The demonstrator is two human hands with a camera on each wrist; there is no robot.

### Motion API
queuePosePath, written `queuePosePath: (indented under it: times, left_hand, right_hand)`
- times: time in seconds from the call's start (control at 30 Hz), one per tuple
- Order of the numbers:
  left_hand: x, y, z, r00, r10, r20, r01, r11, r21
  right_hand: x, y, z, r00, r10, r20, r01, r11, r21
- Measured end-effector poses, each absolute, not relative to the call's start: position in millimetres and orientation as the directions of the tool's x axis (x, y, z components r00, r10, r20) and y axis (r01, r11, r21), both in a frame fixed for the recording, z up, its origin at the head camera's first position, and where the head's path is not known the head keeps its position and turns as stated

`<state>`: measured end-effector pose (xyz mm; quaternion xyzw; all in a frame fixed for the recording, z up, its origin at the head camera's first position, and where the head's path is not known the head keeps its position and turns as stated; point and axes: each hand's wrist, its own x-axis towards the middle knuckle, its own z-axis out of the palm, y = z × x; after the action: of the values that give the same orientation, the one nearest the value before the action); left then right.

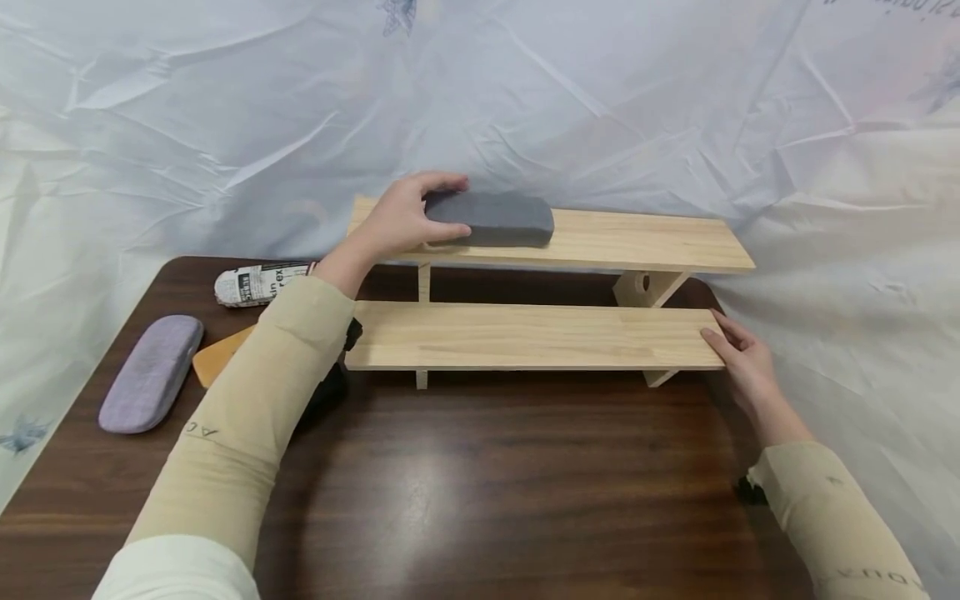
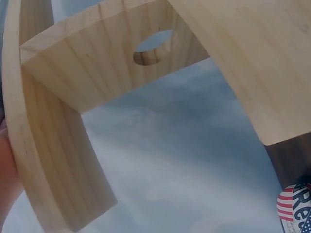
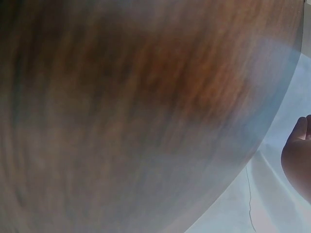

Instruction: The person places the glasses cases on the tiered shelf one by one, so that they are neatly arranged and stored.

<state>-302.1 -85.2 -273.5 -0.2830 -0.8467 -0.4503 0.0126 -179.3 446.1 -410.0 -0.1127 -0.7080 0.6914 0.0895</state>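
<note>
A dark grey glasses case (image 1: 498, 220) lies lengthwise on the upper board of a two-tier wooden shelf (image 1: 645, 237), toward its left half. My left hand (image 1: 401, 215) grips the case's left end, thumb in front and fingers behind. At the shelf's right side, my right hand (image 1: 742, 358) holds the end of the lower board, with the thumb on top. The left wrist view looks at the shelf's side panel (image 2: 107, 63) with its oval hole; the case is not visible there. Only part of the right hand (image 3: 297, 162) appears in the right wrist view.
On the dark wood table (image 1: 525, 483), left of the shelf, lie a lilac glasses case (image 1: 152, 373), a newsprint-patterned case (image 1: 258, 283) and an orange-tan flat item (image 1: 221, 354) partly behind the left sleeve. A pale wrinkled sheet (image 1: 247, 125) hangs behind the table.
</note>
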Motion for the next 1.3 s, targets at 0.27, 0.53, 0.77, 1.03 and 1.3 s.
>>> queuePosePath:
  times: [0.27,0.53,0.77,1.03,1.3]
  left_hand:
    - [-288,-104,-262,-0.836,0.432,0.339,0.507,0.368,0.780]
    - [-257,-134,-259,-0.833,0.367,0.414,0.540,0.381,0.751]
    - [-225,-170,-277,-0.808,0.364,0.463,0.587,0.444,0.677]
    - [-182,-210,-306,-0.816,0.337,0.470,0.576,0.546,0.609]
    - [-151,-239,-341,-0.802,0.337,0.494,0.584,0.616,0.528]
  right_hand:
    - [-182,444,-409,-0.958,0.283,-0.043,0.053,0.028,-0.998]
    - [-185,444,-410,-0.957,0.288,-0.041,0.050,0.025,-0.998]
    - [-185,443,-411,-0.957,0.285,-0.042,0.055,0.039,-0.998]
    - [-187,442,-412,-0.953,0.299,-0.050,0.065,0.040,-0.997]
    - [-187,442,-411,-0.956,0.293,-0.029,0.041,0.035,-0.999]
